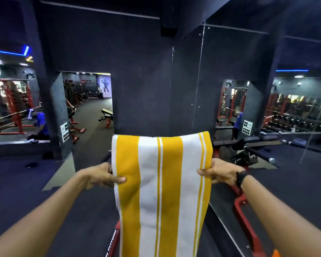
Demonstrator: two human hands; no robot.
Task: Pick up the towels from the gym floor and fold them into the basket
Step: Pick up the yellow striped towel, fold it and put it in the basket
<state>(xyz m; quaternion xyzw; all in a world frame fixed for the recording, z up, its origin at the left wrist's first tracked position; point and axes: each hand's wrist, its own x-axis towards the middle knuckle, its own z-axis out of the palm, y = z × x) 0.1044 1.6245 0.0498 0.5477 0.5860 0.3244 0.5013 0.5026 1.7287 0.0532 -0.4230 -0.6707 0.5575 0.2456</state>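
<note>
A yellow and white striped towel [161, 182] hangs in front of the person, held up off the gym floor [26, 182] and stretched flat between both hands. The left hand [102, 176] pinches the towel's left edge, thumb across the front of the cloth and fingers curled behind it. The right hand [221, 172], with a black wristband [241, 178] just behind it, pinches the right edge the same way. The top of the towel bends over and away above the hands, so it looks already doubled or caught mid-fold, while the lower part falls out of view at the bottom. Red gym equipment [243, 216] stands beneath and beside it, in front of a mirrored wall [230, 71]. No basket is visible, so how many towels are already put away cannot be told. By the look of it, this towel is picked up and its folding is underway; finishing the fold and placing it in the basket remain.
</note>
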